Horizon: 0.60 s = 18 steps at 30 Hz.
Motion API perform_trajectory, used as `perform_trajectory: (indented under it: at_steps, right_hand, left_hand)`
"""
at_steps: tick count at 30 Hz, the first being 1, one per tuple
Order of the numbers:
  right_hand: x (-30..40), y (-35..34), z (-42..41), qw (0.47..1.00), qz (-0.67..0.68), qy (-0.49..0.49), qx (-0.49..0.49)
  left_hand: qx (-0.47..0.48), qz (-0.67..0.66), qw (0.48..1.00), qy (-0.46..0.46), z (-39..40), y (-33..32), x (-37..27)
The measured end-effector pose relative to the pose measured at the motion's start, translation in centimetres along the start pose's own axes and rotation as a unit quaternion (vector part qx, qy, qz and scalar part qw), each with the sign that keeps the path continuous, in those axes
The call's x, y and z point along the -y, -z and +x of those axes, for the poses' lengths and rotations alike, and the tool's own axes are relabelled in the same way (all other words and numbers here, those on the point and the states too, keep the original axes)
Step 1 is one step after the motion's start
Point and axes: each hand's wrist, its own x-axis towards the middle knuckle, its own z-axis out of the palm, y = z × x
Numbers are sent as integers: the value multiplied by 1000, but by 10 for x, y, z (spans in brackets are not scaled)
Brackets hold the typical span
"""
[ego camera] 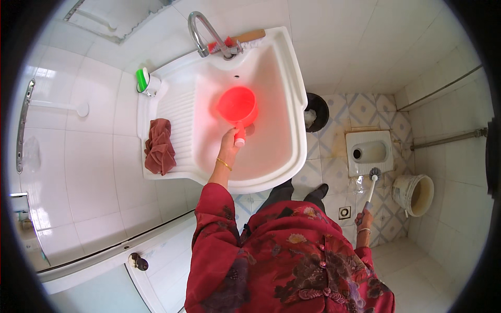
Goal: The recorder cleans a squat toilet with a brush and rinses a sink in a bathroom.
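My left hand [230,141] grips the handle of a red plastic water dipper [238,105], which is over the basin of a white laundry sink [299,156]. Whether the dipper touches the basin floor I cannot tell. Off to the right, my right hand [364,219] is closed around the grey grip of a toilet brush [373,187] with a white shaft. The round bristle head points away from me, at the near edge of a white squat toilet [370,153] set in the tiled floor.
A chrome faucet [203,31] arches over the sink's back edge, near a wooden-handled brush [247,37]. On the ribbed washboard side lie a brown cloth [159,146] and a white cup [152,86] holding a green object. A black bin [321,111] and a white bucket [401,189] stand on the floor.
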Motion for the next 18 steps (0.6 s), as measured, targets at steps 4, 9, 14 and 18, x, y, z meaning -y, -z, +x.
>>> perform_trajectory:
  at_steps: [4, 9, 14, 18]
  right_hand:
    - [-4, 6, 8, 1000, 4, 5, -10]
    - [-17, 18, 3, 999, 25, -2, -22]
    - [-25, 24, -1, 999, 9, -12, -29]
    - [-23, 31, -15, 999, 11, -28, -28]
  left_hand:
    - [-182, 246, 952, -20, 7, -25, -21]
    - [-104, 534, 704, -457, -14, -130, -83]
    - [-134, 563, 544, -608, 58, -239, -133]
    - [-165, 484, 705, -491, 107, -259, -153]
